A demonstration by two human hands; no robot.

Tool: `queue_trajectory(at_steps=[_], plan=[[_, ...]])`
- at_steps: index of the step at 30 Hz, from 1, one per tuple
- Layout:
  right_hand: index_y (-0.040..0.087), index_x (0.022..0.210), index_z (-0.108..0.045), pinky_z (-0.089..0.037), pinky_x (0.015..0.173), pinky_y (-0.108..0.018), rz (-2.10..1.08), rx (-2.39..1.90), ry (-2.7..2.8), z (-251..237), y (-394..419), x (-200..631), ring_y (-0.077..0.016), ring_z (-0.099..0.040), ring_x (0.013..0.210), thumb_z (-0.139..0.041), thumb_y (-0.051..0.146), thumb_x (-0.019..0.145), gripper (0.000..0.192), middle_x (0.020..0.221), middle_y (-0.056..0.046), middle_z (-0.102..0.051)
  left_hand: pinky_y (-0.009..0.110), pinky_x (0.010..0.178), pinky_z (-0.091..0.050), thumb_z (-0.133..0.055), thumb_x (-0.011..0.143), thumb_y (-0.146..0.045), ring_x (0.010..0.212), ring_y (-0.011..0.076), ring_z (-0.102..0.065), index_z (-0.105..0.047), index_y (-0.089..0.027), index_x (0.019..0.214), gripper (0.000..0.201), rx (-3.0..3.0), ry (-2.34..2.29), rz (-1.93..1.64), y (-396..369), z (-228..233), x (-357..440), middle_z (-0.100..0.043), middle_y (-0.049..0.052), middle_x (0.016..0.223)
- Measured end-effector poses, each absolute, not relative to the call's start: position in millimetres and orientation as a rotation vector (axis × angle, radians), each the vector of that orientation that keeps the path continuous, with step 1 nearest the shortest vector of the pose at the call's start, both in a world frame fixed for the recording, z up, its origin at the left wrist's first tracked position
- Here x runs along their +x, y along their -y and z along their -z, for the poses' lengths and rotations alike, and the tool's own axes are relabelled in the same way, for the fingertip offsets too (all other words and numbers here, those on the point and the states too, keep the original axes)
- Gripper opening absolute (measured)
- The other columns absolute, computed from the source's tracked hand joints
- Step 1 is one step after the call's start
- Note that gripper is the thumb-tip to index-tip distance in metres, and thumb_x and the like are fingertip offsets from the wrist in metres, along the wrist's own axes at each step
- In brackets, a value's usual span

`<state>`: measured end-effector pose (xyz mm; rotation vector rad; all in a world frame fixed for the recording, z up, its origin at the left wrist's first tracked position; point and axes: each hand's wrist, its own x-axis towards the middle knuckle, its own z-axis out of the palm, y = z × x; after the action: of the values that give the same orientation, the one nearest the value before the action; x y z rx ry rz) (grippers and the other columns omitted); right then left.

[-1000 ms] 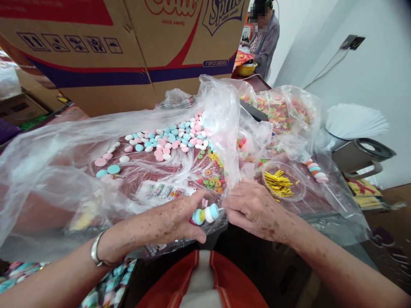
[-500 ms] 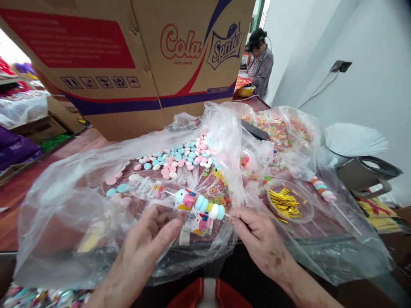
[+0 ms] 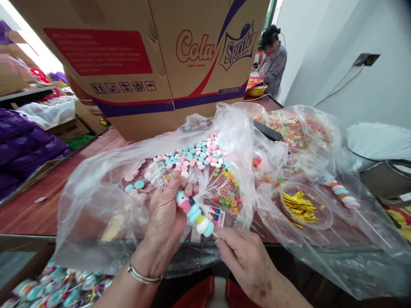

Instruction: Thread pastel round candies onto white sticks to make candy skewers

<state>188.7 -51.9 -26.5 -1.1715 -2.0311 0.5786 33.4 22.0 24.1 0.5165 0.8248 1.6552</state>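
A candy skewer [image 3: 199,218] with pale blue, yellow and white pieces on a thin stick lies slanted between my hands. My left hand [image 3: 164,214] is closed around its upper end, where a colourful printed wrapper shows; part of that end is hidden by the fingers. With thumb and fingertips, my right hand [image 3: 248,259] pinches the stick just below the lowest blue piece. A printed packet [image 3: 215,214] lies on the table behind the skewer. Beyond are loose pink, blue and white candies [image 3: 192,156] and small ring candies [image 3: 229,200] on clear plastic.
A large cardboard box [image 3: 160,85] stands at the back. To the right are a round tub of gold ties [image 3: 300,207], another candy skewer [image 3: 343,194] and bagged ring candies [image 3: 292,128]. Wrapped candies [image 3: 61,282] fill a box at lower left. Another person [image 3: 274,64] works farther back.
My left hand has moved up and closed around the skewer's wrapped end. The skewer now tilts more steeply, its stick end lower. My right hand, still pinching the stick, has lowered. The view has shifted left.
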Motion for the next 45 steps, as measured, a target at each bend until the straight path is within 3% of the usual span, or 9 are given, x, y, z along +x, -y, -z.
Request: queue_trajectory(at_steps=[3, 5, 7, 15, 23, 28, 33, 41, 45], plan=[[0.014, 0.076, -0.061, -0.032, 0.056, -0.027, -0.108, -1.127, 2.009, 32.8, 50.9, 185.7, -0.0116, -0.045, 0.048, -0.044, 0.006, 0.087, 0.022, 0.053, 0.001, -0.054, 0.022, 0.049, -0.045, -0.072, 0.071, -0.019, 0.046, 0.0053, -0.042, -0.058, -0.012, 0.076, 0.016, 0.496, -0.868, -1.632, -23.5, -18.7, 38.4, -0.046, -0.005, 0.061], [0.012, 0.081, -0.062, -0.033, 0.056, -0.026, -0.038, -1.126, 1.947, 34.6, 50.6, 186.3, -0.0120, -0.047, 0.049, -0.045, 0.005, 0.086, 0.019, 0.054, 0.000, -0.054, 0.022, 0.050, -0.047, -0.073, 0.070, -0.020, 0.047, 0.0059, -0.044, -0.058, -0.013, 0.076, 0.018, 0.484, -0.886, -1.636, -24.9, -16.1, 39.1, -0.047, -0.004, 0.062], [0.013, 0.083, -0.061, -0.033, 0.056, -0.026, -0.211, -1.147, 1.890, 33.2, 51.8, 188.1, -0.0123, -0.048, 0.052, -0.045, 0.008, 0.087, 0.018, 0.057, 0.000, -0.054, 0.024, 0.053, -0.049, -0.074, 0.070, -0.022, 0.049, 0.0067, -0.047, -0.058, -0.013, 0.076, 0.019, 0.447, -0.895, -1.628, -27.1, -14.2, 37.8, -0.050, -0.003, 0.064], [0.017, 0.077, -0.055, -0.022, 0.043, -0.020, -1.606, -1.135, 1.253, 21.2, 61.6, 181.4, -0.0069, -0.027, 0.044, -0.042, 0.032, 0.091, 0.024, 0.049, 0.008, -0.030, 0.024, 0.059, -0.052, -0.073, 0.072, -0.022, 0.050, 0.0061, -0.048, -0.056, -0.013, 0.076, 0.020, 0.332, -0.836, -1.632, -31.2, -10.3, 37.3, -0.051, -0.002, 0.066], [0.015, 0.072, -0.057, -0.016, 0.039, -0.020, -1.836, -0.908, 0.692, 27.7, 60.0, 167.0, -0.0042, -0.019, 0.037, -0.049, 0.028, 0.084, 0.019, 0.039, 0.010, -0.032, 0.024, 0.053, -0.051, -0.075, 0.070, -0.026, 0.047, 0.0074, -0.050, -0.055, -0.014, 0.078, 0.024, 0.417, -0.878, -1.610, -27.7, -7.9, 40.2, -0.053, -0.003, 0.063], [0.017, 0.077, -0.055, -0.020, 0.041, -0.020, -1.593, -1.126, 1.014, 30.6, 59.8, 173.8, -0.0070, -0.026, 0.043, -0.044, 0.035, 0.089, 0.025, 0.048, 0.009, -0.030, 0.025, 0.056, -0.052, -0.074, 0.069, -0.021, 0.049, 0.0094, -0.055, -0.055, -0.015, 0.077, 0.022, 0.378, -0.961, -1.590, -30.4, -8.9, 38.5, -0.054, -0.003, 0.062], [0.017, 0.077, -0.057, -0.030, 0.048, -0.022, -0.901, -1.320, 1.628, 34.4, 58.9, 184.1, -0.0092, -0.038, 0.049, -0.041, 0.026, 0.091, 0.023, 0.055, 0.004, -0.040, 0.026, 0.053, -0.052, -0.075, 0.067, -0.022, 0.048, 0.0102, -0.055, -0.054, -0.014, 0.070, 0.022, 0.398, -1.049, -1.514, -29.7, -4.4, 38.4, -0.055, -0.003, 0.059], [0.013, 0.085, -0.062, -0.036, 0.051, -0.026, 0.049, -1.256, 1.877, 46.6, 57.5, 165.9, -0.0135, -0.052, 0.045, -0.045, 0.006, 0.085, 0.019, 0.051, -0.001, -0.057, 0.025, 0.056, -0.052, -0.075, 0.069, -0.023, 0.049, 0.0084, -0.054, -0.057, -0.014, 0.071, 0.021, 0.416, -0.984, -1.570, -24.5, 4.6, 49.6, -0.059, -0.002, 0.060], [0.014, 0.083, -0.060, -0.036, 0.053, -0.025, -0.186, -1.236, 1.831, 47.2, 59.9, 161.9, -0.0127, -0.052, 0.048, -0.043, 0.009, 0.087, 0.018, 0.055, 0.000, -0.057, 0.024, 0.054, -0.049, -0.075, 0.069, -0.030, 0.049, 0.0102, -0.055, -0.055, -0.015, 0.068, 0.025, 0.437, -0.971, -1.511, -16.2, 3.9, 59.7, -0.057, -0.003, 0.054]])
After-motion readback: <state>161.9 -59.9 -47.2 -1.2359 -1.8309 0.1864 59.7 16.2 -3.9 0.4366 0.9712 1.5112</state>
